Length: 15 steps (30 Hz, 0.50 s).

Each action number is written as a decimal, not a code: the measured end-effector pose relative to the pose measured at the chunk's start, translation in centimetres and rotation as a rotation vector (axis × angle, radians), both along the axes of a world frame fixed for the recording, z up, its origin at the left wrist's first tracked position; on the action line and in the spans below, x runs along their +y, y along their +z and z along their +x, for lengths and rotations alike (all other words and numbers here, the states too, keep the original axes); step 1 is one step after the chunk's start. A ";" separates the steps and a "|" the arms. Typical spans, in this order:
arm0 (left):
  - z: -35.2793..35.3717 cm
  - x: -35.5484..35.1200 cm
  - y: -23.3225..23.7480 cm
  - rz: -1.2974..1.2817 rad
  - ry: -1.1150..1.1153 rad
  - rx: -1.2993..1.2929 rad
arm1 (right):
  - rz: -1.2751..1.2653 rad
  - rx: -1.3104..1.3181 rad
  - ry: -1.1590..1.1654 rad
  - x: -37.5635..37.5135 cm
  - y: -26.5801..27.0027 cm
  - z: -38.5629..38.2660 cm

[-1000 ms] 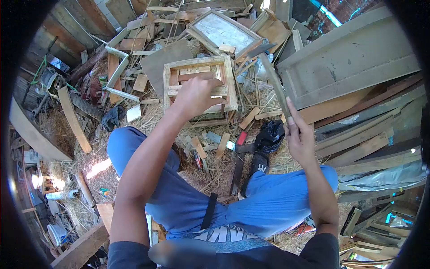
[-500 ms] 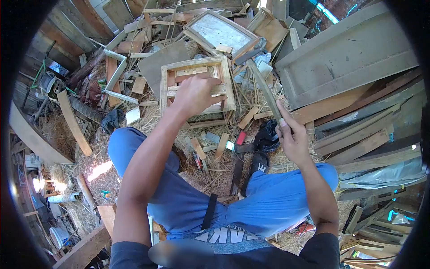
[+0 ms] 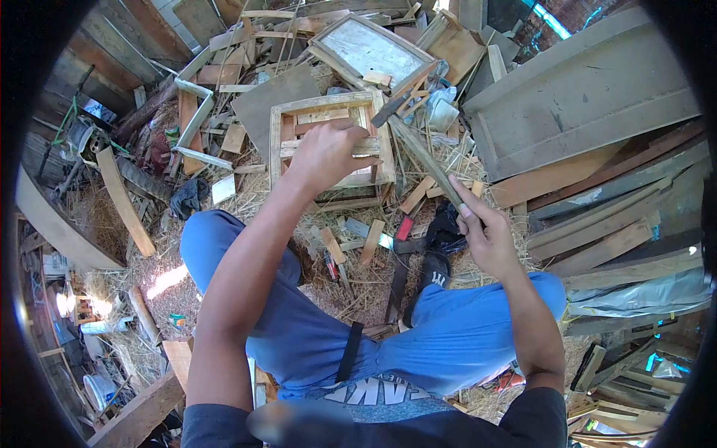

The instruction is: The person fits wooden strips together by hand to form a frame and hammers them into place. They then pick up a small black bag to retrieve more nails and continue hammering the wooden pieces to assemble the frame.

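Note:
A hammer (image 3: 427, 164) with a long wooden handle is in my right hand (image 3: 484, 233), the fingers closed around the handle's lower end. Its dark head (image 3: 388, 110) hovers by the upper right corner of a small rectangular wooden frame (image 3: 383, 142). My left hand (image 3: 327, 155) lies over the middle of that frame, fingers bent round a pale wooden slat (image 3: 364, 147) that crosses it. The palm hides part of the slat, and the fingertips are partly out of sight. Behind the hand, a brown wood strip (image 3: 310, 127) shows inside the frame.
Between my legs lie a saw with a red handle (image 3: 405, 227), wood offcuts (image 3: 371, 243) and a dark metal tool (image 3: 397, 287). A large grey panel (image 3: 582, 97) leans at the right, above stacked boards (image 3: 597, 239). Scrap wood and a framed panel (image 3: 370, 51) lie beyond.
The hammer head has swung left and slightly down, toward the wooden frame's corner. My right hand has tilted with it. My left hand stays on the slat.

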<state>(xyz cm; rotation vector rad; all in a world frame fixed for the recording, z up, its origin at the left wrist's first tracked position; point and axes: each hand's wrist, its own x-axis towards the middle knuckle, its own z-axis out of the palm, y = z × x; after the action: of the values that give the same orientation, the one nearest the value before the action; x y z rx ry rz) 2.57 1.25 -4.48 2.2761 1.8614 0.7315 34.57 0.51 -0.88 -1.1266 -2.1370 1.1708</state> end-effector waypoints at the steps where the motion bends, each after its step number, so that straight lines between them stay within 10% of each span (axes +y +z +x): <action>1: 0.0 0.0 -0.2 0.018 0.002 0.006 | 0.012 -0.033 0.010 0.2 0.1 0.2; 15: 0.3 -0.1 0.1 0.020 0.023 0.096 | 0.020 -0.068 0.022 -0.4 0.6 0.0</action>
<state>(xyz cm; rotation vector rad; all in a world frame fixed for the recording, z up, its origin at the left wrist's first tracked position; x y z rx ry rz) 2.92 1.18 -4.40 2.3451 1.9330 0.6573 34.57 0.12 -0.27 -1.1523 -2.2124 1.1328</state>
